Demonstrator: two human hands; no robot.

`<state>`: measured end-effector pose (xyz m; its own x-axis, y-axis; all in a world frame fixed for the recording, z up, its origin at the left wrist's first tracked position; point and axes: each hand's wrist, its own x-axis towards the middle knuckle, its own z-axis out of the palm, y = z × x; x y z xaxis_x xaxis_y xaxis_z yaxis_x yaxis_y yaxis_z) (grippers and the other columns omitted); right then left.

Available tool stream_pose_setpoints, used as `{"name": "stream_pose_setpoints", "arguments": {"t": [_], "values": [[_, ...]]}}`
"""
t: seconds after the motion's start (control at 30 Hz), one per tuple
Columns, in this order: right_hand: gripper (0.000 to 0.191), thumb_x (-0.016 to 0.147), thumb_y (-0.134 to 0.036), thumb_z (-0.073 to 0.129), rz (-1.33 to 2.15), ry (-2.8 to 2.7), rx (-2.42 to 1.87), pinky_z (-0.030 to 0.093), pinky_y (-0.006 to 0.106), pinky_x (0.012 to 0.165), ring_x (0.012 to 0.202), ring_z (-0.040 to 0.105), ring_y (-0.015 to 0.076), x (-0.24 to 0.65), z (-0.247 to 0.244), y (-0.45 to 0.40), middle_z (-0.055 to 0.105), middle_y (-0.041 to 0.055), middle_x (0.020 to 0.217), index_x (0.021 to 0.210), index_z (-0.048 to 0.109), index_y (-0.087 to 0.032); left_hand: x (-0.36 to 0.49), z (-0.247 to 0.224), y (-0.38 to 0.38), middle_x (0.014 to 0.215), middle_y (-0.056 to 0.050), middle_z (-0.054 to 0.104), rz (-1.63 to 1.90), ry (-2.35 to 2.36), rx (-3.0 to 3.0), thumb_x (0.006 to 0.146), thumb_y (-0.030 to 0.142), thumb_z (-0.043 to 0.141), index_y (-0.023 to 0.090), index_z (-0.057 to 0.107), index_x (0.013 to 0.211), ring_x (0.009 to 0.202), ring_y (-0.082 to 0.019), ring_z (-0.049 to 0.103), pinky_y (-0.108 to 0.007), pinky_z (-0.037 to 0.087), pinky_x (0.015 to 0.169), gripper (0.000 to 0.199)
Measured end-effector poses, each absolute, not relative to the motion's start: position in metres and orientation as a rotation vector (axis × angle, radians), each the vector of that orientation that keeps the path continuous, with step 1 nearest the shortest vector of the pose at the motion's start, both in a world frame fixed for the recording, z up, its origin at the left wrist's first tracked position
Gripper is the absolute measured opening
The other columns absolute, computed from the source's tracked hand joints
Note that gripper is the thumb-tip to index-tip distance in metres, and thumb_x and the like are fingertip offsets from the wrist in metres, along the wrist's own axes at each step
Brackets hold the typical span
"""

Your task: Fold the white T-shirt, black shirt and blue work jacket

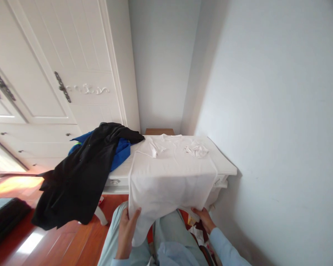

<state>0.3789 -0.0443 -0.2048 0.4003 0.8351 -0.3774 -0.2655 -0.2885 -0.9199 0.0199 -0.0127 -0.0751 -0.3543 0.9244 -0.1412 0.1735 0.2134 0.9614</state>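
Left hand gripping white shirt near hem, right hand gripping opposite side; slack between hands, looks light, soft, limp; I'd hold by both edges.

matt cloth shirt, smooth painted-looking table, glossy wooden floor, metal door handle, smooth matt wall

The shirt at the centre is plain white, as is the table. Left of centre lie a black garment and a blue cloth. Upper left, the wardrobe is creamy white; right, the wall is pale grey. Lower left, the floor is reddish brown.
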Motion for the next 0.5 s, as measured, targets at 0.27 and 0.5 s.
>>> {"name": "stream_pose_setpoints", "arguments": {"t": [0.27,0.5], "values": [[0.053,0.055,-0.057,0.087,1.233,-0.65,-1.498,0.058,0.046,0.098,0.105,0.075,0.0368,0.401,-0.162,-0.103,0.081,0.0135,0.102,0.09,0.075,-0.019,0.0,-0.116,-0.018,0.079,-0.01,0.076,0.845,1.684,1.227,0.059,0.06,0.064,0.022,0.067,0.083,0.086,-0.04,0.074,-0.05,0.058,0.083,0.045],[0.073,0.055,-0.061,0.085,1.343,-0.885,-1.584,0.057,0.054,0.098,0.102,0.074,0.0398,0.428,-0.073,-0.129,0.08,0.0132,0.107,0.116,0.074,-0.021,-0.008,-0.036,-0.037,0.09,-0.008,0.078,1.143,1.515,1.121,0.057,0.064,0.08,0.019,0.065,0.123,0.076,-0.033,0.074,-0.041,0.061,0.065,0.081]]}}
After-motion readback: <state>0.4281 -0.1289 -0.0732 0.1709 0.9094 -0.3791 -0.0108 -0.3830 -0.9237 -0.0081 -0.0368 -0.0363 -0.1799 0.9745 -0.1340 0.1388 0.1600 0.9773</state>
